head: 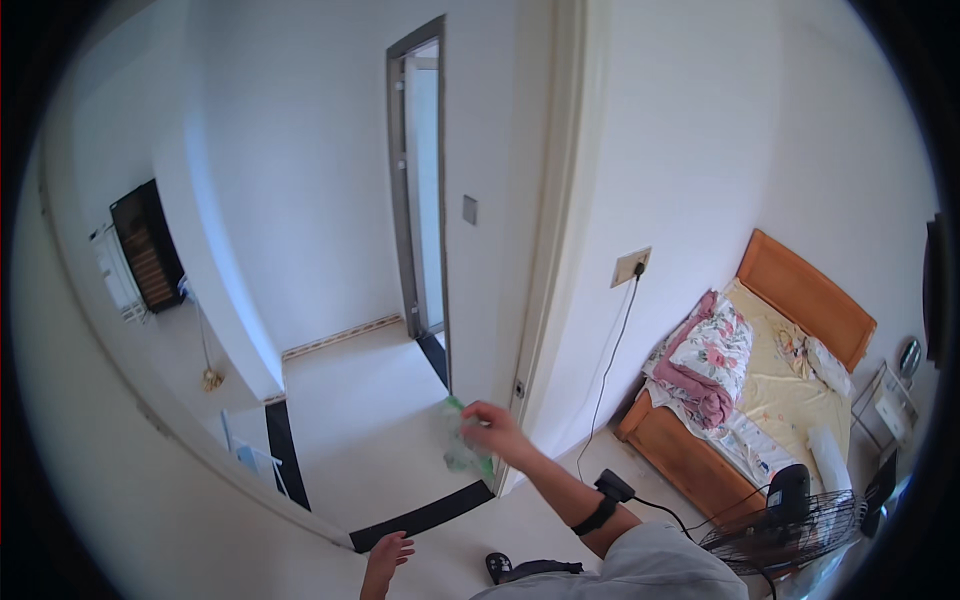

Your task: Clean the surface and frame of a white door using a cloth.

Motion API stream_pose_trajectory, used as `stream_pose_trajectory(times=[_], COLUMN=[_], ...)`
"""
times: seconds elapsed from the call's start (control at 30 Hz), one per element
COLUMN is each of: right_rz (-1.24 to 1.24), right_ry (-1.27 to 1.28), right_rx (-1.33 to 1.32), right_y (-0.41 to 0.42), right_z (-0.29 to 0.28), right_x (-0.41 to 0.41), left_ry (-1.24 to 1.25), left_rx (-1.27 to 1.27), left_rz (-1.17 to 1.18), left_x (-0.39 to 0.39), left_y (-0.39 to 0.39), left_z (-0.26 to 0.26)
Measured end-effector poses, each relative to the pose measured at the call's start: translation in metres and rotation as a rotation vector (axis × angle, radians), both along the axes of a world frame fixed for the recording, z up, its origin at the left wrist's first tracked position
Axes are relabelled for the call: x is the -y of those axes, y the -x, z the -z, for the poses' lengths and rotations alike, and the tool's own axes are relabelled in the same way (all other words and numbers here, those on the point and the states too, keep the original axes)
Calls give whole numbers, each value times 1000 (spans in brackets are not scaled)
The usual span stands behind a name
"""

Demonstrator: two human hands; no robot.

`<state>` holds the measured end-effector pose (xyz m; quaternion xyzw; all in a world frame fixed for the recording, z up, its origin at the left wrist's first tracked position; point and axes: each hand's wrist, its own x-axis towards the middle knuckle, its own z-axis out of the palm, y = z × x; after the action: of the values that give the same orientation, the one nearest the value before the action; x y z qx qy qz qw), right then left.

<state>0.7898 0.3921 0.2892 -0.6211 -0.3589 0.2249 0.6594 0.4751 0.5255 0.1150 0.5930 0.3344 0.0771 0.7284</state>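
Note:
My right hand (495, 433) is raised in the doorway, gripping a thin, see-through plastic bag or wrapper (459, 448) with green edges; it hangs from the fingers and is blurred. Beside that hand stands the cream door frame (517, 427), with a metal strike plate (519, 389). My left hand (388, 553) is low in the view, holding nothing, fingers spread. It appears near the black threshold strip (427, 516) and the edge of the pale door (247, 517). A black strap with a small device (611, 491) and a cable is on my right forearm.
To the right are a wooden bed (690, 472) with a folded floral quilt (709, 352), a black fan (787, 525), and a cord (611, 360) running from a wall socket (631, 267). Beyond the doorway are a narrow half-open door (426, 195), a mop (211, 378) and a blue-and-white rack (251, 456).

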Motion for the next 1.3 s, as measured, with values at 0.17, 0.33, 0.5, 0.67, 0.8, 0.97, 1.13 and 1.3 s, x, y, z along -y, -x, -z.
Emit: stream_pose_trajectory(times=[0.17,0.33,0.5,0.67,0.8,0.97,1.13,1.3], right_rz=[67,526,764,1038,1168,1403,1571,1375], right_ry=[-458,-387,-19,-13,-285,-188,-59,352], right_rx=[-178,798,1077,1439,1615,1632,1961,1832], right_y=[-60,-110,-190,-230,-247,-262,-256,-221], right_z=[-113,-144,-95,-176,-373,-581,-573,-393], right_x=[75,84,27,-8,-31,-34,-43,-51], left_ry=[-78,-82,-75,-81,-177,-127,-103,-58], left_rx=[9,44,27,34,74,20,22,124], left_rz=[167,213,394,517,555,527,626,680], left_x=[-18,-16,-17,-65,-123,-211,-261,-275], left_y=[-116,-205,-271,-324,-345,-359,-387,-412], left_z=[-13,-35,-25,6,5,37,50,80])
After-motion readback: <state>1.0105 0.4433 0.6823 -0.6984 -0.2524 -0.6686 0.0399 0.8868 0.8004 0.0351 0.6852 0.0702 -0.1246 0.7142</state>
